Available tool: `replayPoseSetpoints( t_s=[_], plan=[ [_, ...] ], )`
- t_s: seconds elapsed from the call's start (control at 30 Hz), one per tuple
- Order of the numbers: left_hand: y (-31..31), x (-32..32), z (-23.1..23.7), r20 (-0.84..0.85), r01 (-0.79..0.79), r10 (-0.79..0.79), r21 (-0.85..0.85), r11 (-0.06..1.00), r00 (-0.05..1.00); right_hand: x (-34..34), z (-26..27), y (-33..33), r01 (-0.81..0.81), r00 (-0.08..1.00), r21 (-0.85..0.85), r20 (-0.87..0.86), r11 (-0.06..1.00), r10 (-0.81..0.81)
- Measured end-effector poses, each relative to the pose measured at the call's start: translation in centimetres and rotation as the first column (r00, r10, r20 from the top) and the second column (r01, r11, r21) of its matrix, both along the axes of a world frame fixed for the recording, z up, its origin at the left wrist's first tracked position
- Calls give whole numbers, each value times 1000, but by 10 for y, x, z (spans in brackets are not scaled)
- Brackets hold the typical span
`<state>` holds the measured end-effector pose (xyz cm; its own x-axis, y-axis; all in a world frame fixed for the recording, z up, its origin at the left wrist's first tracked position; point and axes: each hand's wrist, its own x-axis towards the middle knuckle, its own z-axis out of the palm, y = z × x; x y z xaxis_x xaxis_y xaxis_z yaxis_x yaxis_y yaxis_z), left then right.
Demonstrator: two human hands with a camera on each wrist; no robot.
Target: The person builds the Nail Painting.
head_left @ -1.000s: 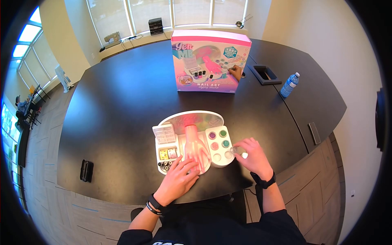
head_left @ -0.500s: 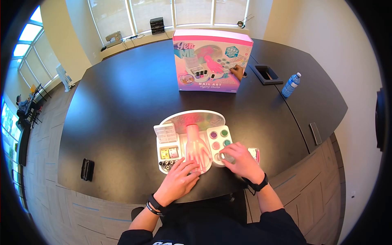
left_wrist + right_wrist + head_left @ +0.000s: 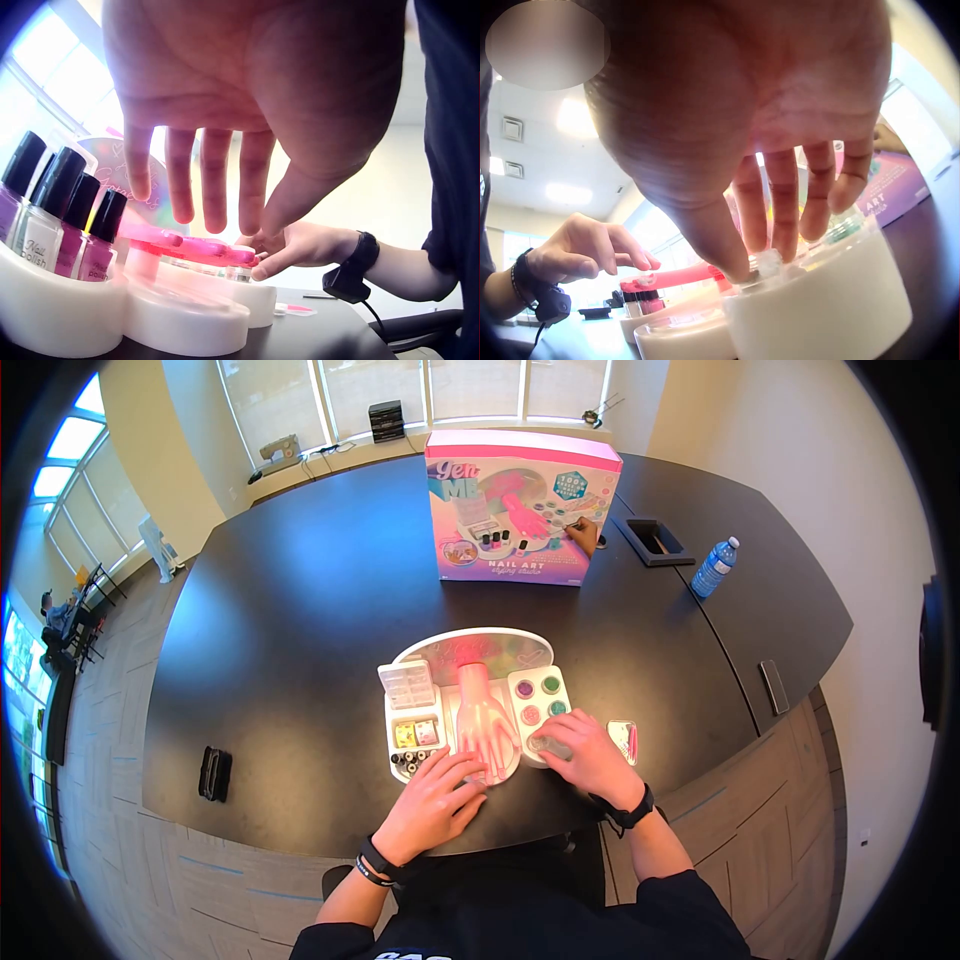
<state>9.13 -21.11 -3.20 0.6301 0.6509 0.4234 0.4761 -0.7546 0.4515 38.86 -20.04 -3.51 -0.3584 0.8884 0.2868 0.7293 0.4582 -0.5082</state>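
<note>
In the head view a pink model hand (image 3: pixel 482 720) lies palm down in a white base with a curved back panel (image 3: pixel 500 649). My left hand (image 3: pixel 432 805) is over its fingertips, fingers extended and relaxed, holding nothing. Thumb and fingers of my right hand (image 3: pixel 592 762) pinch a small clear pot (image 3: pixel 767 264) at the lower wells of the right-hand tray (image 3: pixel 541 698). Pots of purple (image 3: pixel 525 689), green (image 3: pixel 551 685), pink (image 3: pixel 530 715) and teal glitter sit above it, the teal one partly behind my fingers. Nail polish bottles (image 3: pixel 46 217) stand in the left compartment.
Behind the base stands a large pink box (image 3: pixel 520 510). A water bottle (image 3: pixel 715 568), a phone (image 3: pixel 773 687) and a table insert (image 3: pixel 655 543) are to the right. A small packet (image 3: pixel 623 740) lies beside my right hand, a black case (image 3: pixel 214 774) far left.
My right hand has moved left with the clear pot, from beside the tray to its lower wells, uncovering the small packet. My left hand has barely moved.
</note>
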Motion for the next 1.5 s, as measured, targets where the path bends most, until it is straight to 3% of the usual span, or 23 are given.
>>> replayPoseSetpoints(
  t_s=[1.0,1.2,1.27,1.43,1.5],
  plan=[
    [0,-4,1,11,-32,32,9,999,999,5,-9,-2,53,999,-6,6,999,-53],
    [0,-3,4,20,-33,33,8,999,999,25,-4,-3,148,988,59,-56,987,-145],
    [1,-3,5,24,-38,38,10,999,999,33,0,-5,231,973,50,-35,972,-229],
    [1,-2,4,47,-51,49,23,998,998,53,-2,-7,264,964,89,-8,960,-264],
    [1,-2,3,50,-52,51,21,998,997,61,-3,-11,329,939,9,100,944,-328]
  ],
)
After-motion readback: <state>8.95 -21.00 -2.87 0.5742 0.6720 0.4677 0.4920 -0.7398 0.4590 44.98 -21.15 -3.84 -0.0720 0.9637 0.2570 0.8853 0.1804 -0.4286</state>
